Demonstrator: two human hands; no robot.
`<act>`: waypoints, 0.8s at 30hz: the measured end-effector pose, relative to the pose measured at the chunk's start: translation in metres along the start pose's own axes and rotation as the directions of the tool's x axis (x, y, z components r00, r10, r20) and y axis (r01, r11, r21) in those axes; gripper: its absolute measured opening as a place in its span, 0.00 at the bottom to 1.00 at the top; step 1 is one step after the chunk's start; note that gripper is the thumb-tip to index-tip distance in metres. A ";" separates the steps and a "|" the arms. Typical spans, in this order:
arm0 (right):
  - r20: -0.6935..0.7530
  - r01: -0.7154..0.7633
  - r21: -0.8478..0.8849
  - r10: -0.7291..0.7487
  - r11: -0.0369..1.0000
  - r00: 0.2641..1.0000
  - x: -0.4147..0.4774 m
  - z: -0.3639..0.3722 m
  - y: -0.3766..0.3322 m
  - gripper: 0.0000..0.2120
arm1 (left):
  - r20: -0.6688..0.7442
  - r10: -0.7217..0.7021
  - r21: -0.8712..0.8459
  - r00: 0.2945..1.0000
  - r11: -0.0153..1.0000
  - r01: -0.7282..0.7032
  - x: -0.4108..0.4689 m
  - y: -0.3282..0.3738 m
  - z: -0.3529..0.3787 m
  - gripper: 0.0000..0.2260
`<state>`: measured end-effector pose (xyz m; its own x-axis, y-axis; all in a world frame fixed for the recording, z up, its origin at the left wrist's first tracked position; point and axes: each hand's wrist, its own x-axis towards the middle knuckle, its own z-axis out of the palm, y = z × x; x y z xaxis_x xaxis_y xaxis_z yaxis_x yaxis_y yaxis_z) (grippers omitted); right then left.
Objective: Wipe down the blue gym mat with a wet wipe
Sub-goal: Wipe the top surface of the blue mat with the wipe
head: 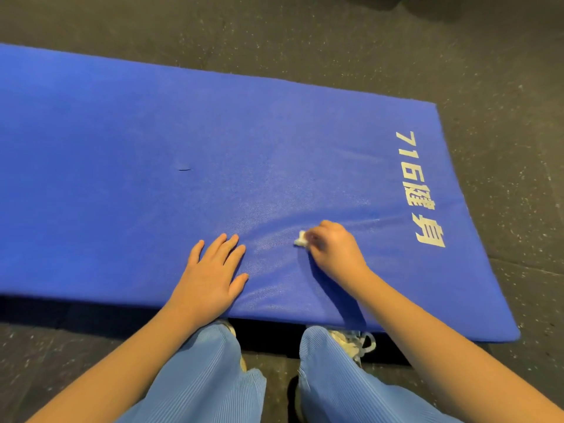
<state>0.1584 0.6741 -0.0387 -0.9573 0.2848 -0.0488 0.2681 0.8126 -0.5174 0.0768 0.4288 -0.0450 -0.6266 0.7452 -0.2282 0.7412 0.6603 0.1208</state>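
Note:
A blue gym mat [152, 132] with white lettering near its right end lies flat on the floor. My right hand [334, 250] grips a small bunched white wet wipe [300, 239] and holds it against the mat near the front edge. Only a corner of the wipe shows beyond my fingers. My left hand [213, 276] lies flat on the mat with fingers straight, a little to the left of the wipe. The mat surface wrinkles slightly around my right hand.
Dark speckled rubber flooring [396, 41] surrounds the mat. My knees in light blue trousers [198, 377] and a pale shoe [351, 343] sit just before the mat's front edge. A small dark mark [184, 170] shows mid-mat.

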 end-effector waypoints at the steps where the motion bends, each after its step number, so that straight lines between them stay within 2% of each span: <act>1: -0.067 -0.060 0.031 0.062 0.998 0.996 0.003 0.004 -0.002 0.11 | -0.002 0.003 -0.005 1.000 1.000 -0.003 0.000 -0.001 0.002 0.25; 2: -0.096 -0.050 0.048 0.055 0.998 0.994 0.002 0.009 -0.008 0.12 | -0.004 0.006 -0.012 1.000 1.000 -0.007 0.000 -0.003 0.002 0.25; 3: -0.069 0.017 0.053 -0.014 0.998 0.997 -0.004 0.012 -0.015 0.13 | -0.007 0.015 -0.022 1.000 1.000 -0.015 0.002 -0.004 0.003 0.25; 5: 0.101 0.204 0.069 -0.210 0.977 0.972 -0.017 0.015 -0.023 0.12 | -0.025 0.036 -0.055 0.999 0.998 -0.037 0.010 -0.008 0.001 0.24; 7: 0.208 0.296 0.075 -0.305 0.952 0.929 -0.011 0.009 -0.016 0.12 | -0.040 0.015 -0.115 0.999 0.993 -0.020 0.022 -0.011 -0.003 0.23; 9: 0.120 0.263 0.002 -0.262 0.965 0.958 0.010 0.004 -0.001 0.15 | -0.058 -0.013 -0.128 0.998 0.992 0.005 0.030 -0.011 -0.002 0.25; 11: -0.057 0.067 -0.047 -0.069 0.997 0.996 0.030 0.007 0.010 0.13 | -0.052 -0.032 -0.100 0.998 0.995 0.026 0.031 -0.009 0.003 0.27; 12: -0.114 -0.022 -0.017 0.019 1.000 0.993 0.034 0.012 0.010 0.12 | -0.041 -0.041 -0.100 0.998 0.994 0.037 0.029 -0.009 0.005 0.27; 13: -0.145 -0.043 0.013 0.045 0.999 0.988 0.033 0.018 0.004 0.11 | -0.029 -0.047 -0.107 0.998 0.993 0.044 0.029 -0.008 0.006 0.28; 15: -0.084 0.096 0.046 -0.092 0.994 0.992 0.022 0.028 -0.011 0.12 | -0.011 -0.055 -0.114 0.998 0.992 0.053 0.029 -0.008 0.005 0.29; 17: 0.084 0.305 0.052 -0.308 0.951 0.948 0.011 0.029 -0.019 0.13 | -0.012 -0.050 -0.093 0.999 0.994 0.049 0.029 -0.008 0.004 0.28; 19: 0.169 0.387 0.007 -0.382 0.922 0.909 0.023 0.023 -0.010 0.11 | -0.011 -0.042 -0.067 0.999 0.997 0.041 0.029 -0.008 0.005 0.28; 21: 0.100 0.292 -0.070 -0.285 0.954 0.953 0.048 0.019 0.005 0.08 | -0.009 -0.038 -0.052 0.999 0.998 0.038 0.029 -0.008 0.006 0.27; 23: -0.031 0.043 -0.088 -0.046 0.995 0.998 0.068 0.020 0.014 0.07 | -0.009 -0.038 -0.045 0.999 0.998 0.037 0.029 -0.008 0.006 0.27; 24: -0.070 -0.060 -0.051 0.056 0.997 0.996 0.071 0.023 0.012 0.07 | -0.012 -0.036 -0.046 0.999 0.998 0.035 0.029 -0.009 0.005 0.27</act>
<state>0.0912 0.6920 -0.0677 -0.9309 0.3649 -0.0176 0.3299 0.8190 -0.4694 0.0536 0.4443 -0.0580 -0.6556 0.7220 -0.2212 0.7067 0.6898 0.1570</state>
